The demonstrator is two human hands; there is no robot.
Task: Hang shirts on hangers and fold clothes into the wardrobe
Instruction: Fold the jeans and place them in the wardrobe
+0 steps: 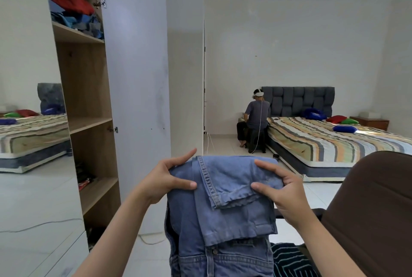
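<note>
I hold a pair of light blue jeans (223, 214) folded over in front of me, waistband hanging low. My left hand (165, 178) pinches the fold's left top corner between thumb and fingers. My right hand (283, 189) pinches the right top corner the same way. The wooden wardrobe (89, 89) stands to the left with its white door (138, 89) swung open. Its top shelf carries a heap of red and blue clothes (73, 11); the middle shelves look bare.
A dark brown garment (374, 214) fills the lower right, with a black striped cloth (289, 261) beneath it. A bed with a striped cover (330, 140) lies at the right, and a person sits beside it. A mirror (29, 120) flanks the wardrobe's left.
</note>
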